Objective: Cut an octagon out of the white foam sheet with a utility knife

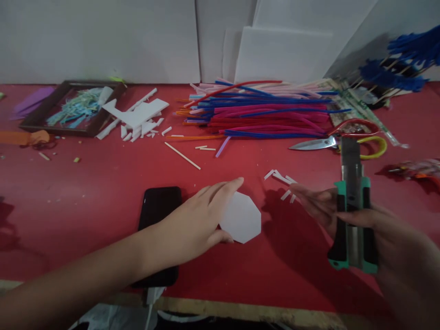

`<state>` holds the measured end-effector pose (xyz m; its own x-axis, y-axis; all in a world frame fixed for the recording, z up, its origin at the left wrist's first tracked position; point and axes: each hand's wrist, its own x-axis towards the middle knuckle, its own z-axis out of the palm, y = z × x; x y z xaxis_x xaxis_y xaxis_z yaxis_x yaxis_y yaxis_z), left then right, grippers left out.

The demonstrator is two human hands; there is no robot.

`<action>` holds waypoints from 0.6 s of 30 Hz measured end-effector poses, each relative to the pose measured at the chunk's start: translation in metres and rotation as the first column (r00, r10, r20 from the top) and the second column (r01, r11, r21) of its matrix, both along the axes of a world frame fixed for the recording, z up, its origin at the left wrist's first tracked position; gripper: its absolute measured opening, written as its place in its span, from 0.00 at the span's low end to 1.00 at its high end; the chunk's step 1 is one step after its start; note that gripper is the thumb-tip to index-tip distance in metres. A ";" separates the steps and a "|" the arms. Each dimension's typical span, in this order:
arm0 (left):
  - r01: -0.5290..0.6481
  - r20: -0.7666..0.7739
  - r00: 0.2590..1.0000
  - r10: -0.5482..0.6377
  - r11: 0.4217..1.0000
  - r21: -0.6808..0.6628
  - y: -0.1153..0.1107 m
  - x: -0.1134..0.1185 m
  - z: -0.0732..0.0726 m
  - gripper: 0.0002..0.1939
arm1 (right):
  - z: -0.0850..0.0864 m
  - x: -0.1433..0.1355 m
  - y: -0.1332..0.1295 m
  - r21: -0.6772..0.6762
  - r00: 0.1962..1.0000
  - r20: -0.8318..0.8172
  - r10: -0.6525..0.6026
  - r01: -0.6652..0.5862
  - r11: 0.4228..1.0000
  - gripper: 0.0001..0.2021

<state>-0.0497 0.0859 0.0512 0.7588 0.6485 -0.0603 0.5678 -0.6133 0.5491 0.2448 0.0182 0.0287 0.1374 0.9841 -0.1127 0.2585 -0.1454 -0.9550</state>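
A small white card piece (244, 219) with several straight-cut edges lies on the red table. My left hand (202, 215) holds its left side, fingers over the far edge and thumb at the near edge. In my right hand (388, 224) is a green and black utility knife (354, 215), gripped between thumb and palm with its blade end pointing away from me. The fingertips of that hand reach toward thin white paper offcuts (282, 178) and may touch them; I cannot tell. Under my left wrist sits a black phone (160, 206), partly covered.
At the back lies a pile of coloured pipe cleaners (268, 112), with scissors (316, 143) to its right. White card scraps (140, 114) and a brown frame (62, 130) holding paper shreds are at the back left. A thin wooden stick (182, 156) lies mid-table. Blue fuzzy stems (395, 82) stand far right.
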 end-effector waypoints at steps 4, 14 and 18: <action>-0.098 0.006 0.995 0.098 0.995 0.010 -0.005 0.003 -0.002 0.51 | 0.007 -0.004 -0.002 -0.199 0.915 -0.343 -0.213 0.150 0.968 0.07; 0.165 -0.144 0.981 -0.128 0.943 0.287 -0.007 0.020 -0.004 0.40 | 0.002 -0.021 -0.022 -0.218 0.931 0.261 0.255 -0.200 0.955 0.07; 0.355 -0.164 0.933 -0.321 0.897 0.264 0.005 0.006 0.010 0.21 | 0.003 -0.025 -0.030 -0.024 0.787 0.550 0.280 -0.320 0.947 0.17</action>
